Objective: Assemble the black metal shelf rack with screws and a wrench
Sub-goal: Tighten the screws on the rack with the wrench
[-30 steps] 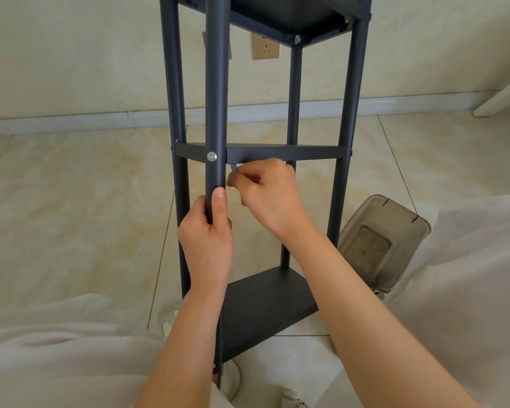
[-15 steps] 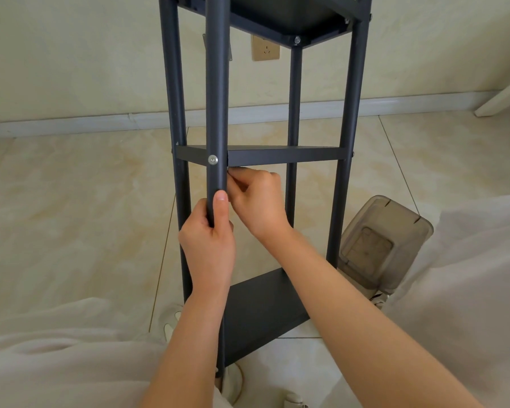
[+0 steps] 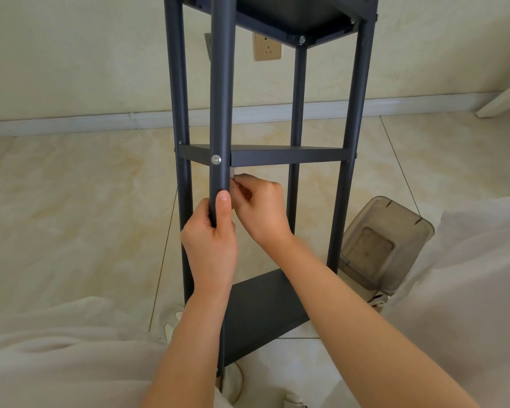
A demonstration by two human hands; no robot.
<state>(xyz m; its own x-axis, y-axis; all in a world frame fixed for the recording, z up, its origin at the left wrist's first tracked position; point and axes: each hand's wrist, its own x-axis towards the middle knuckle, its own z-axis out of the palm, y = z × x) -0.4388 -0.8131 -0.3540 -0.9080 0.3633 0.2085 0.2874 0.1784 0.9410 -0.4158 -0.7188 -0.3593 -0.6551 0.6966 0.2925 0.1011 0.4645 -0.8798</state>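
We logged the black shelf rack [image 3: 359, 83] standing upright on the tiled floor [image 3: 71, 216], with a silver screw [image 3: 216, 159] seated in the near post [image 3: 223, 83] level with the middle shelf [image 3: 289, 156]. Our left hand [image 3: 211, 245] gripped that post below the screw, fingers wrapped round it and thumb laid up its front. Our right hand [image 3: 262, 210] was closed in a pinch on a small silvery wrench [image 3: 233, 173] just behind the post, directly under the middle shelf's edge. A translucent plastic container [image 3: 380, 248] lay tilted on the floor to the rack's right.
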